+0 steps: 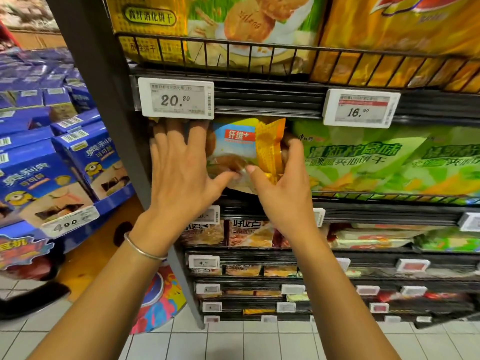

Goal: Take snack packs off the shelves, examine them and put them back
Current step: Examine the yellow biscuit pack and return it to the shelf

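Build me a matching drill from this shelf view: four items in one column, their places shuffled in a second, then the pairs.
Items
1. snack pack
2. 20.20 price tag
3. green packs
4. blue boxes

Places
A. on a display left of the rack
B. same shelf, just right of the right hand
C. directly above the fingers of the left hand
D. between the two hands

Pairs: 1-D, 2-C, 3-B, 4-A

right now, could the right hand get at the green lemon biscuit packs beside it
Probably yes, once freed: the right hand grips the fibre biscuit pack, and the green lemon biscuit packs stand just to its right on the same shelf, only a low wire rail across their bottom edge.
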